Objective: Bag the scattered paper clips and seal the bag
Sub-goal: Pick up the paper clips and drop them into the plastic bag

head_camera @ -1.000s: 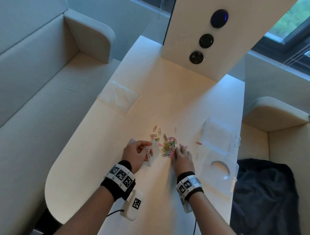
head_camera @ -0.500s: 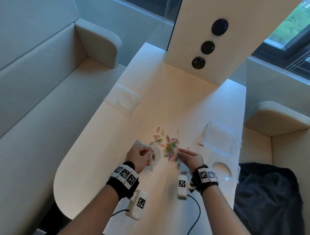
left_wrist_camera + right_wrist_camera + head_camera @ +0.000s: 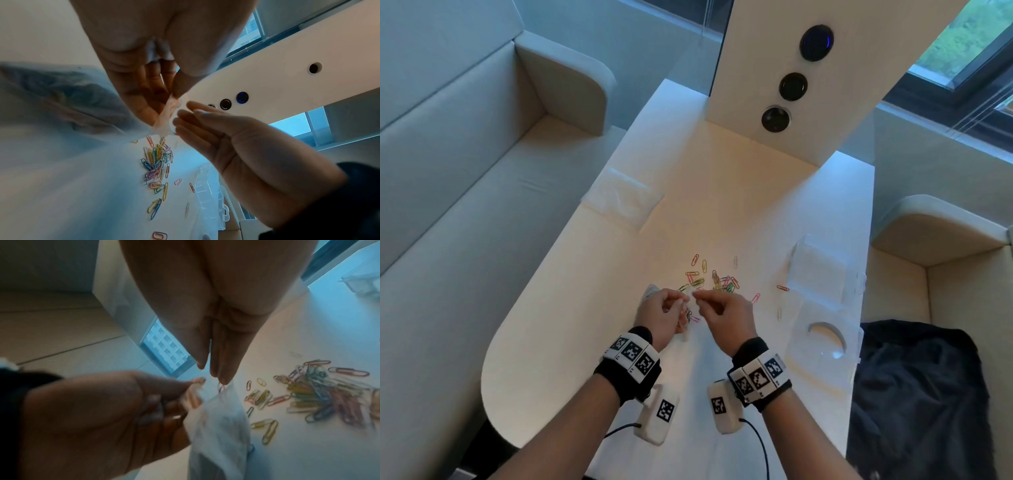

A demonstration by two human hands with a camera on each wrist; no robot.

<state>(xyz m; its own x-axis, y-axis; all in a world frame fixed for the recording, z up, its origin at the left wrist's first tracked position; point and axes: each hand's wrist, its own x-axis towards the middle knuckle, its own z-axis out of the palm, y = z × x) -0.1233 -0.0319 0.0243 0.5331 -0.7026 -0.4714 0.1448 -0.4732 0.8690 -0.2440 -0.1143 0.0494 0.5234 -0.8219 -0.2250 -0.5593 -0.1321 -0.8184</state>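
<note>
1. Flanking the desk are two pale upholstered benches, one on each side, with rounded armrests; a dark garment lies crumpled on the right one.
2. The desk is one long, smooth, off-white slab with a rounded near end. At its far end stands a pale panel carrying three round dark fittings, the top one glowing blue. A window with greenery behind it shows at the upper right.
3. Two clear plastic pieces lie along the desk's right edge: a compartmented box and a flat lid with a curved cutout. A flat translucent packet lies on the left.
4. Two hands work just above the desk, each wrist wearing a black band with square printed markers. The left hand pinches the mouth of one small, thin, crinkled clear bag between thumb and fingers. The right hand has thumb and fingertips drawn together at the bag's opening, pinching what looks like a reddish paper clip; blur leaves it uncertain.
5. Paper clips, too many to count, lie in a loose pile just beyond the hands, with several strays around it: bent wire loops in pink, yellow, green, blue and red. A few are visible inside the bag.
</note>
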